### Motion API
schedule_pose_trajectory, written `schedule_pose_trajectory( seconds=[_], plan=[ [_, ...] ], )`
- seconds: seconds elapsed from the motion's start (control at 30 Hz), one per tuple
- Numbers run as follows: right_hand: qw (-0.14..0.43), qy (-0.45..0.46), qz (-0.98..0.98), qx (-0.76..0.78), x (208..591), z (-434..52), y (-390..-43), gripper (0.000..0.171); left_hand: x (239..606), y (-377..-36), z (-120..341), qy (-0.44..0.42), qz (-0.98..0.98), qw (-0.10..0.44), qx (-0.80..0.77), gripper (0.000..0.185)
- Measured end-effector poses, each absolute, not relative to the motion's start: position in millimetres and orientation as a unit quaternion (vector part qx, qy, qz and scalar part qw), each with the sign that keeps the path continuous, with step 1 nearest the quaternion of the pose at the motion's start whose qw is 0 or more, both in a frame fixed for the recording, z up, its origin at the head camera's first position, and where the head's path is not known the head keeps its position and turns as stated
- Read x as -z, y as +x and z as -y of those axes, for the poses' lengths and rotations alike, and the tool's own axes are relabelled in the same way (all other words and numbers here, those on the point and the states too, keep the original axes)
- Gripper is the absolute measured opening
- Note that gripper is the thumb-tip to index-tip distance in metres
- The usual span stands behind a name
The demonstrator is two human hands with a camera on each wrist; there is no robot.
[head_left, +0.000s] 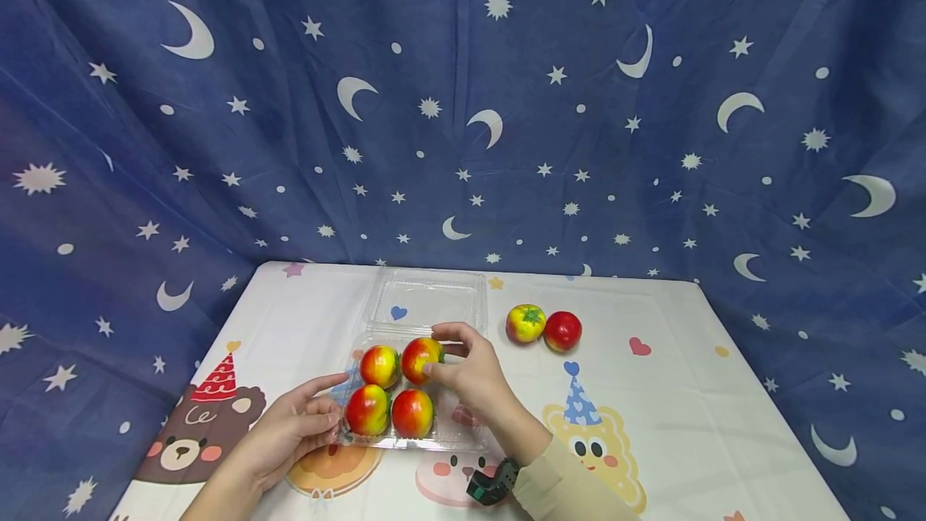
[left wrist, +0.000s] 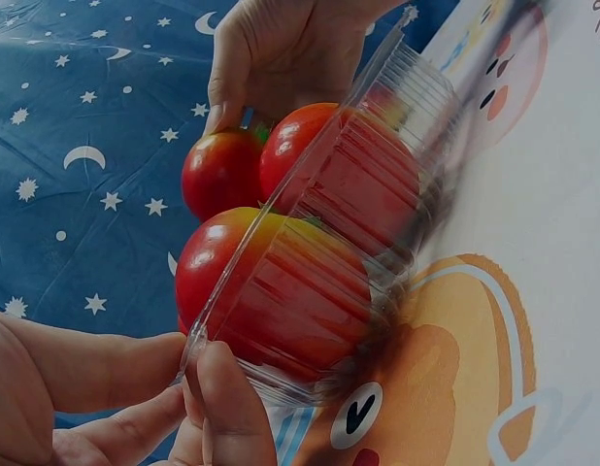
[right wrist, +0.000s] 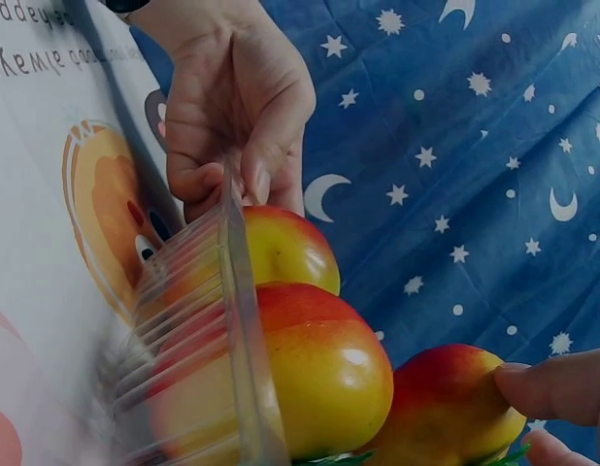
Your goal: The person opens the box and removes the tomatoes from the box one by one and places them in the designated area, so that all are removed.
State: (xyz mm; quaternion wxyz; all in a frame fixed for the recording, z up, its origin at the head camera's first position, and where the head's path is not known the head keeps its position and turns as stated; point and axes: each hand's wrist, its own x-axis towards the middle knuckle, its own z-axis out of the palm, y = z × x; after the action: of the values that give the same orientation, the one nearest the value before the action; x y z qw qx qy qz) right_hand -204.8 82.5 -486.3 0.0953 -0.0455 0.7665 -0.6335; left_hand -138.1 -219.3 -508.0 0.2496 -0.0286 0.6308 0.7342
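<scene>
A clear plastic clamshell box (head_left: 463, 432) lies with its lid (head_left: 432, 296) folded back. In its base sit several glossy red-and-yellow fruits with green leafy tops, tomato-like in shape. My left hand (head_left: 289, 430) pinches the box's left rim between thumb and fingers, as the left wrist view shows close up. My right hand (head_left: 473, 368) holds the back right fruit (head_left: 418, 360) between thumb and fingers. Close beside that fruit are the back left fruit (head_left: 379, 366), the front left fruit (head_left: 367, 410) and the front right fruit (head_left: 413, 413).
Right of the box, a yellow-and-red fruit (head_left: 525, 323) with its green top showing sits against a redder fruit (head_left: 563, 331). A white cartoon-print cloth (head_left: 680, 408) covers the table. Behind it hangs a blue star-and-moon curtain (head_left: 506, 207).
</scene>
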Motion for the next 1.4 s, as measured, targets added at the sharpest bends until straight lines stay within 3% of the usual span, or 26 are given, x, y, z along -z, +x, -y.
schedule_pose_trajectory(
  seconds=[1.4],
  plan=[
    [0.062, -0.05, -0.737, 0.671, 472, -116, -192, 0.053, 510, -138, 220, -0.029, -0.632, 0.25, -0.733, 0.083]
  ],
)
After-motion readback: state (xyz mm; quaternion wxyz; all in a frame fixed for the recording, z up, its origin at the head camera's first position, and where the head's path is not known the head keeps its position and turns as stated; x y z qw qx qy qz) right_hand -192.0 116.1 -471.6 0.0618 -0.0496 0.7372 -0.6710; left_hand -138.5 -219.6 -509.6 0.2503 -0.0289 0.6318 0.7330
